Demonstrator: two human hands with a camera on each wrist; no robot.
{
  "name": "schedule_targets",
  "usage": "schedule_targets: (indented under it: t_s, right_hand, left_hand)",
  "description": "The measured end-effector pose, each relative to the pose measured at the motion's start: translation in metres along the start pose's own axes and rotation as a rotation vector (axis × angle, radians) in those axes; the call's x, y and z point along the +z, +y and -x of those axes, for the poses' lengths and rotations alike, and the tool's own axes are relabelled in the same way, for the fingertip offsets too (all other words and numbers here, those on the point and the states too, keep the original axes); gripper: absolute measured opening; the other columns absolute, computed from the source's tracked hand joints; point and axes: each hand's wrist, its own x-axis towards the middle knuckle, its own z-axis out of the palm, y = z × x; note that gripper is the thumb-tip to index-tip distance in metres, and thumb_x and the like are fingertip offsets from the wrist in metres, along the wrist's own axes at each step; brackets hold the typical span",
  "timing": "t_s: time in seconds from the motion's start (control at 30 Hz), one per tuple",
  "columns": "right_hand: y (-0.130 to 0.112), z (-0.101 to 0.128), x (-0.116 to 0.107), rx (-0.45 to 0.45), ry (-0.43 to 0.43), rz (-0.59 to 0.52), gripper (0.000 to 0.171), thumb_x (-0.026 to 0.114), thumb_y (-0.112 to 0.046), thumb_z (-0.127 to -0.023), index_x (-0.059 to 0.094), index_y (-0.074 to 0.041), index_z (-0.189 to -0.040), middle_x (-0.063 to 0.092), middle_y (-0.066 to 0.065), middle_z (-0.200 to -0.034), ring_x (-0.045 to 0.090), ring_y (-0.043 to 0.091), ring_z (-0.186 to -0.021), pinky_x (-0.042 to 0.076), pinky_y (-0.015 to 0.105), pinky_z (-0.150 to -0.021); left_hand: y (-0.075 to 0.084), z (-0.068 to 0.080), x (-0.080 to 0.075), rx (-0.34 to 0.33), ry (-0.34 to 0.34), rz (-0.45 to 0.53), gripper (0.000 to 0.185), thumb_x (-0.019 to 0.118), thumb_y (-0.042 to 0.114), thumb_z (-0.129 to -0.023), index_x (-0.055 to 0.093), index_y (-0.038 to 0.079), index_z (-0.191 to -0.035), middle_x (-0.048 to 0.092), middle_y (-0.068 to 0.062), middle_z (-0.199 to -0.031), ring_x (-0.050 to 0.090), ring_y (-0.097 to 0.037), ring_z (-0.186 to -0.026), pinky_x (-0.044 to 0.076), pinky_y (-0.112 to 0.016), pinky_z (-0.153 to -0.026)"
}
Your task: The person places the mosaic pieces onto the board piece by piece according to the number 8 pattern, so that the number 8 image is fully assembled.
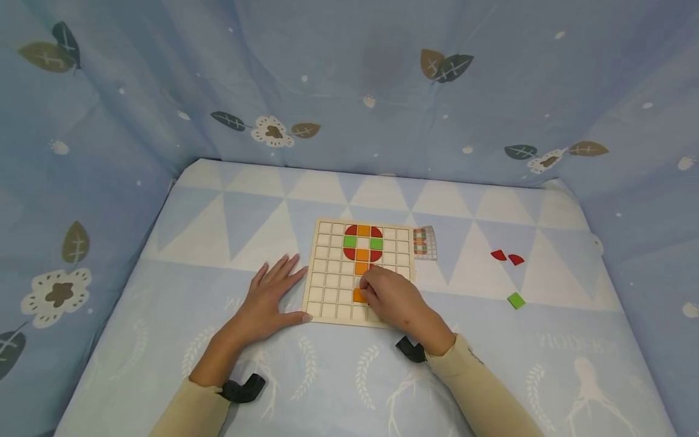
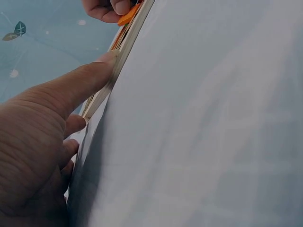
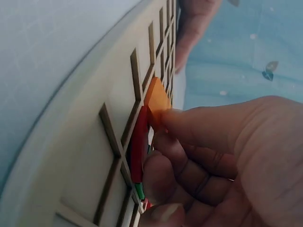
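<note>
Right hand (image 1: pixel 394 298) pinches an orange tile (image 1: pixel 358 295) tilted over a cell at the 6 o'clock end of the grid board (image 1: pixel 327 285); left hand (image 1: pixel 271 298) lies flat, fingers straight, thumb against the board's 9 o'clock edge. Risk: the tile goes in cocked and jams on the cell walls. The board could also skate on the soft cloth-covered table (image 1: pixel 218 212) if the thumb lets up.

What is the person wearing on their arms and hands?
Both hands, the left hand and the right hand, are bare, with no gloves. Long cream sleeves cover both forearms. A small black device is strapped at each wrist, the other on the right.
</note>
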Motion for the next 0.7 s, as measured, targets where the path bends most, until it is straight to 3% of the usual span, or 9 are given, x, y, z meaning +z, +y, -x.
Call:
schedule_targets:
  t_s: [0.37, 0.7]
  right_hand:
    - [-0.0084, 0.002, 0.0056, -0.013, 0.004, 0.019, 0.013, 0.063, -0.013, -0.091, 0.065, -0.019, -0.08, 0.054, -0.013, -0.076, 0.048, 0.006, -0.068, 0.044, 0.021, -0.063]
    - [-0.0081, 0.0064, 0.0067, 0.006, -0.002, -0.009, 0.005, 0.067, -0.018, -0.09, 0.07, -0.015, -0.09, 0.055, -0.013, -0.077, 0.048, 0.006, -0.067, 0.044, 0.021, -0.063]
  left_hand:
    - [0.0023, 0.001, -0.0012, -0.015, -0.001, 0.001, 0.092, 0.071, 0.062, -0.076, 0.034, 0.023, -0.151, 0.015, 0.001, -0.161, 0.006, -0.023, -0.148, 0.0, -0.051, -0.115]
    - [0.0016, 0.0009, 0.0, -0.02, 0.003, -0.005, 0.093, 0.072, 0.062, -0.075, 0.035, 0.024, -0.151, 0.015, 0.002, -0.161, 0.007, -0.024, -0.148, 0.001, -0.052, -0.115]
